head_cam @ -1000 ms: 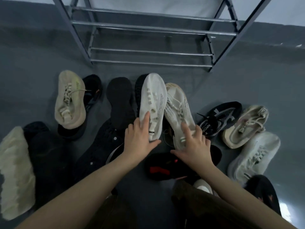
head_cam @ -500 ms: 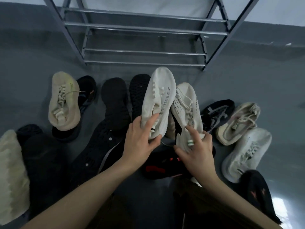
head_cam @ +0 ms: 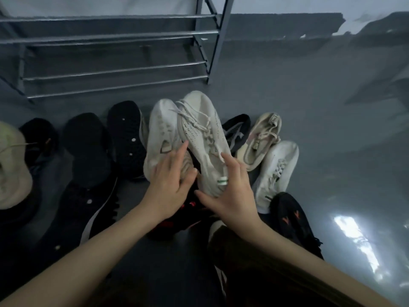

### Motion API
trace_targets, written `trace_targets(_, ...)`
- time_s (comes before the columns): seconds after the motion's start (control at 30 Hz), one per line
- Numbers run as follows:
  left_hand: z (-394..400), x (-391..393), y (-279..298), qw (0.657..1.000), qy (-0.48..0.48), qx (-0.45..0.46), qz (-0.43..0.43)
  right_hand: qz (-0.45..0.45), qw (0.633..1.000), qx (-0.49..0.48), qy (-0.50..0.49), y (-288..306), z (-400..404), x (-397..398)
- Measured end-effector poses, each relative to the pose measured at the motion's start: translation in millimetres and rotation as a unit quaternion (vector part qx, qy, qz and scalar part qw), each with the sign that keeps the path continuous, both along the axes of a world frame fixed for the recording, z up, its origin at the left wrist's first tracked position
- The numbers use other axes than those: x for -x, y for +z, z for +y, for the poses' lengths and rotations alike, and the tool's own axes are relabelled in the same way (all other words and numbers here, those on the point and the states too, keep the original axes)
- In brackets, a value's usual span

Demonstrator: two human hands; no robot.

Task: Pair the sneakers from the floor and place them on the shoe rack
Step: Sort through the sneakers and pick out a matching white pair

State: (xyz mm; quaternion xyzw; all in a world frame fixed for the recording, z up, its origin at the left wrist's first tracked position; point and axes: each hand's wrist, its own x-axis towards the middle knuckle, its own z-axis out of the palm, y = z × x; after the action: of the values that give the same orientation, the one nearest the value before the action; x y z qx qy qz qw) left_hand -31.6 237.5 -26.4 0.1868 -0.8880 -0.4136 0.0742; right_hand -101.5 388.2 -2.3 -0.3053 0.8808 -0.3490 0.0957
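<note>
- Now pressed side by side at frame center: two pale sneakers, no gap like before.
- Left hand gripping the white sneaker; right hand gripping the laced sneaker.
- Shoe rack now upper left, bars bare.
- Black shoes lower left on the floor.

Dim, cool-toned wide-angle view with soft focus and one patch of glare.

The light is weak and bluish-grey; the glossy grey floor throws back a bright white reflection at the lower right, with paler patches at the upper right. The black knit sneakers sink into shadow and lose nearly all detail. The grey metal shoe rack has bars that bow and slant from lens distortion, and the frame's edges look smeared and slightly blurred.
</note>
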Motion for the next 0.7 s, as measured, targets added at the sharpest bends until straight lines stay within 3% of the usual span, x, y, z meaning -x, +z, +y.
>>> trace_targets(0.07,17.3,8.5,5.0,0.994,0.014,-0.105,0.029,0.027,1.0,0.012,0.007,1.2,7.9,1.6)
trace_targets(0.17,32.0,21.2,1.4,0.986,0.043,-0.156,0.044,0.011,0.999,0.04,-0.002,-1.1,21.8,4.2)
trace_targets(0.53,64.0,45.1,0.0,0.989,0.047,-0.135,0.036,-0.138,0.986,0.094,0.013,-25.5,75.6,18.5)
trace_targets(0.7,47.6,41.9,10.6,0.989,0.068,-0.124,0.052,-0.126,0.986,0.098,0.039,-22.0,73.2,29.2)
